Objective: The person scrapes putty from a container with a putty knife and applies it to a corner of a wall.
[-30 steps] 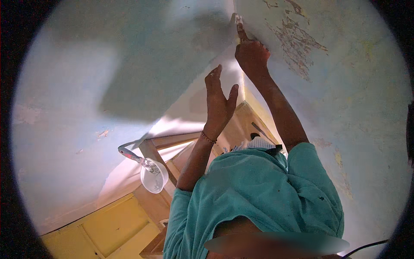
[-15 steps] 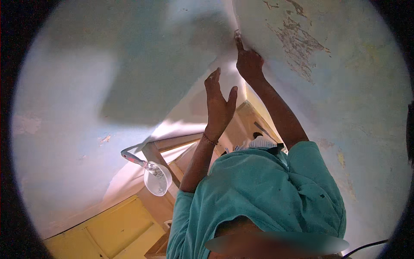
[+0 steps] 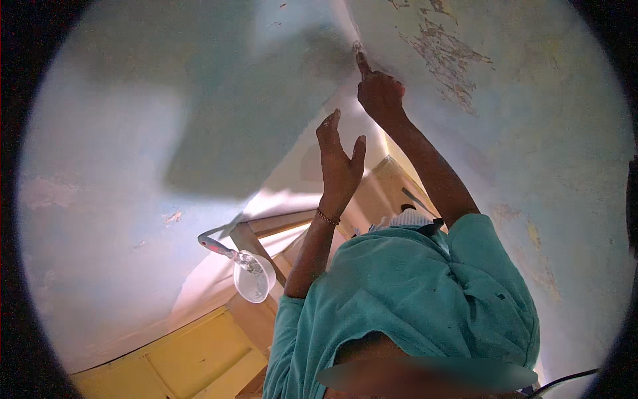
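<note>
High in the corner, the stretched index finger of my right hand (image 3: 381,93) touches the seam (image 3: 348,24) where two walls meet. Whitish paste coats that fingertip, and its other fingers are curled in; no tool shows there. My left hand (image 3: 341,166) hangs lower in front of the corner, thumb and fingers apart, with a whitish smear on a fingertip. It holds nothing. Below and left, a white plastic tub (image 3: 263,284) stands near a wooden frame. A putty knife (image 3: 220,246) with a grey and red handle leans in it, its blade smeared.
Peeling paint (image 3: 446,56) marks the right wall. A wooden frame (image 3: 247,245) and a wooden panel (image 3: 379,189) stand below my arms. A dark long thin tool (image 3: 417,199) lies near the panel. Lower left is a yellow panelled surface (image 3: 193,349); a black cable (image 3: 565,379) runs lower right.
The view has shifted slightly, with the tub and knife appearing further right. My right fingertip stays at the seam, slightly higher in the picture. My left hand keeps its spread pose.
</note>
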A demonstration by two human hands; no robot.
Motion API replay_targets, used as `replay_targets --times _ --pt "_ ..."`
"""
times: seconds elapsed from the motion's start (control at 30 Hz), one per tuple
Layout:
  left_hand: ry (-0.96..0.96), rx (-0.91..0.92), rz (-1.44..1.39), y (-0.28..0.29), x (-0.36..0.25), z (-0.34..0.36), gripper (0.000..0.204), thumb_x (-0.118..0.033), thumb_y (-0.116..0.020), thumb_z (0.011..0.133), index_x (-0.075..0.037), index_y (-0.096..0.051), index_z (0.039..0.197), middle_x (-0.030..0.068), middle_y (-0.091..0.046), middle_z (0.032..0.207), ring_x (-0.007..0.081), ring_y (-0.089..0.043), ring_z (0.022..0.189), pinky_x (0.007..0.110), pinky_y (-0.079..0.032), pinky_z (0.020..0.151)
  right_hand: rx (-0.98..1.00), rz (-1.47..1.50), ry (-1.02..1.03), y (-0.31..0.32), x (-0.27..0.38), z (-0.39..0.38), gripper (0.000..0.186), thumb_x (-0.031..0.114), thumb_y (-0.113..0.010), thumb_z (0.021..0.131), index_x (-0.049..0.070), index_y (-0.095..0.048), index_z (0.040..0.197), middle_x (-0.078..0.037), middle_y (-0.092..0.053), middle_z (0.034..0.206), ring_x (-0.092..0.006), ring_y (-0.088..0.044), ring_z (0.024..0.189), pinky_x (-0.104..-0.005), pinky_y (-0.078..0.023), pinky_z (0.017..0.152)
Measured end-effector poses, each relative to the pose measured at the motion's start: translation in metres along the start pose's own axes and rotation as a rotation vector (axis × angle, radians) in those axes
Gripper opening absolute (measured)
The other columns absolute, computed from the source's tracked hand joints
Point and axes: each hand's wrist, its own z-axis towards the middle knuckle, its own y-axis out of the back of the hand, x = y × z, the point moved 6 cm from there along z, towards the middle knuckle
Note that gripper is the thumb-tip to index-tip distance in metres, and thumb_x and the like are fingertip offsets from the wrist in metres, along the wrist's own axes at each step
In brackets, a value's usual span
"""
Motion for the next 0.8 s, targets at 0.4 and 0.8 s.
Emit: replay_targets --times 0.4,0.8 --pt "0.007 -0.020 -0.008 0.006 0.005 -0.003 0.054 -0.012 -0.054 0.075 0.003 -0.028 0.120 0.0221 -0.035 0.113 0.0345 -0.033 0.107 0.040 -0.029 0.091 -0.249 0.043 0.059 -0.003 0.000 -0.006 0.058 0.016 -0.048 0.070 0.006 -0.031 0.125 -0.008 -0.052 0.055 -0.0191 -0.050 0.040 -0.0377 -0.035 0.031" --pt "0.007 -0.048 0.017 0.004 0.009 -0.005 0.050 -0.014 -0.056 0.076 -0.006 -0.033 0.120 0.0150 -0.034 0.118 0.0278 -0.036 0.109 0.040 -0.036 0.085 -0.149 0.049 -0.009 0.005 -0.002 0.017 0.070 0.012 -0.050 0.070 0.020 -0.017 0.131 -0.011 -0.054 0.061 -0.0248 -0.055 0.048 -0.0444 -0.042 0.041"
